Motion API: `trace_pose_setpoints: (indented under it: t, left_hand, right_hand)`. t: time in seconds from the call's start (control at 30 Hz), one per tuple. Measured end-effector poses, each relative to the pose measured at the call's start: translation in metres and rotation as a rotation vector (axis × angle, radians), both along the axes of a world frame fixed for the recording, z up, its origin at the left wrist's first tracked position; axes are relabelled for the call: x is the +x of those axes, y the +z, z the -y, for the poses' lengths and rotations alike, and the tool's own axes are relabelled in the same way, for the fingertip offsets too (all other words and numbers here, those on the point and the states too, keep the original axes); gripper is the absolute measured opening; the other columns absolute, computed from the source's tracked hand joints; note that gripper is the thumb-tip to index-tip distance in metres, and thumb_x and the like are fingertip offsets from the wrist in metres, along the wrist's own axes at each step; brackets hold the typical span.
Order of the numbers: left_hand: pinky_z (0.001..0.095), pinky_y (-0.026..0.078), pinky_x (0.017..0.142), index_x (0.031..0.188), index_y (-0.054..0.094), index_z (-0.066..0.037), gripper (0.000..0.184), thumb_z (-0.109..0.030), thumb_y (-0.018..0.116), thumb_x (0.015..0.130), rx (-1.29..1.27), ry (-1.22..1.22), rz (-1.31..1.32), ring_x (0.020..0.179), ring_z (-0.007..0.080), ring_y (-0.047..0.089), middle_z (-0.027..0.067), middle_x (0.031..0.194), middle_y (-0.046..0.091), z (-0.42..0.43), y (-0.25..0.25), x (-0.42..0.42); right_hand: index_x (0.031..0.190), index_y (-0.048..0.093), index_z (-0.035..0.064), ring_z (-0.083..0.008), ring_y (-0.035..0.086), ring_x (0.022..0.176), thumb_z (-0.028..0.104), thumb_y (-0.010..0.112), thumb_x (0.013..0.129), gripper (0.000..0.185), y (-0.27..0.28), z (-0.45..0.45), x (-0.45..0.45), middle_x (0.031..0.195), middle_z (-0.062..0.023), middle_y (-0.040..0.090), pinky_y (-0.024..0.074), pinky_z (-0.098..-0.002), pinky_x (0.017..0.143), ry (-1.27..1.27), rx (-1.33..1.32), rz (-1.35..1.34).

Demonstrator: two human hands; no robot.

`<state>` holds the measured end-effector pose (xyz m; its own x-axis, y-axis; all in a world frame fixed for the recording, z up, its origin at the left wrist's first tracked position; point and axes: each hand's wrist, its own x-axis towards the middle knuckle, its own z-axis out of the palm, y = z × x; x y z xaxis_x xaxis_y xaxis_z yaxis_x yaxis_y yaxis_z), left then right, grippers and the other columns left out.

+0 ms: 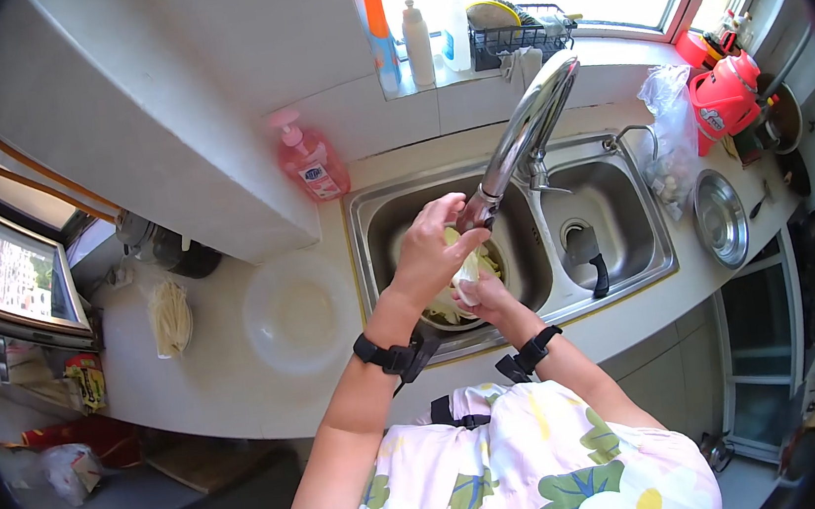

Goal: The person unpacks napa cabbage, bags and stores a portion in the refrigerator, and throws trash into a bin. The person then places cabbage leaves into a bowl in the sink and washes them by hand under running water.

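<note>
Left hand point(424, 253): fingers bent and the thumb held apart from them over the upper part of a pale cabbage leaf point(469, 266); whether it grips cannot be told. Right hand point(492, 297), at 4 o'clock from the left: fingers and thumb pinching the leaf's lower end. The leaf is held above a round bowl point(452, 326) of greens standing in the left basin point(512, 194) of a double steel sink. A black band circles each wrist.

Clock directions below take the hands as centre. At 1 o'clock, a chrome faucet point(532, 117) arches over the sink, its spray head just beside the left thumb. At 2 o'clock lies the right basin point(609, 189); in it, at 3 o'clock, a broad-bladed knife point(599, 279) has its black handle toward the near rim.

On the worktop point(223, 393): at 9 o'clock, a round translucent dish point(300, 315) and, farther out, a bundle of thin white strands point(171, 319); between 10 and 11, a pink soap bottle point(316, 165); at 2, a plastic bag point(668, 133); at 3, a shiny steel bowl point(722, 219). Between 12 and 1, a black wire rack point(516, 39) occupies the windowsill.
</note>
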<state>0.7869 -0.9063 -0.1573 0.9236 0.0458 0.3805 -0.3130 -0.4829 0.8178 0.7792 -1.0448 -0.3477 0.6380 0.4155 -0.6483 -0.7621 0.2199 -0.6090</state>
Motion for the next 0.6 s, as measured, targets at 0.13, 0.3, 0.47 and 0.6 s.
trace_pose_setpoints:
  t: [0.13,0.3,0.47,0.6]
  left_hand:
    - [0.0295,0.052,0.070,0.110,0.059,-0.002,0.039,-0.027,0.071,0.083,-0.203,0.163,-0.322,0.081,0.0153,0.063,0.0081,0.097,0.067,-0.023,-0.085,-0.032]
    - [0.0244,0.048,0.052,0.103,0.060,0.000,0.036,-0.029,0.070,0.084,-0.423,0.253,-0.856,0.066,0.0092,0.059,0.0062,0.085,0.065,-0.014,-0.144,-0.069]
    - [0.0231,0.052,0.052,0.103,0.060,-0.001,0.029,-0.023,0.068,0.086,-0.655,0.279,-0.692,0.070,0.0112,0.064,0.0051,0.089,0.066,-0.026,-0.156,-0.063]
    - [0.0247,0.054,0.056,0.105,0.060,-0.002,0.023,-0.018,0.064,0.089,-0.815,0.149,-0.698,0.076,0.0120,0.064,0.0053,0.093,0.066,-0.026,-0.136,-0.055]
  right_hand:
    - [0.121,0.049,0.0110,-0.0164,0.062,0.079,0.009,0.047,0.095,0.027,0.005,-0.001,0.001,0.097,-0.0068,0.061,0.0535,-0.0319,0.066,0.037,-0.010,0.040]
    - [0.116,0.056,0.0102,-0.0110,0.059,0.074,0.019,0.051,0.095,0.023,0.015,-0.025,-0.011,0.093,-0.0037,0.063,0.0504,-0.0294,0.065,-0.078,-0.051,0.159]
    - [0.113,0.059,0.0079,-0.0104,0.060,0.076,0.020,0.058,0.092,0.024,0.030,-0.018,-0.015,0.093,-0.0031,0.064,0.0510,-0.0291,0.066,0.123,-0.105,0.255]
    - [0.115,0.059,0.0070,-0.0095,0.061,0.077,0.021,0.062,0.091,0.028,0.036,-0.016,-0.021,0.093,-0.0023,0.064,0.0515,-0.0258,0.064,0.125,-0.100,0.222]
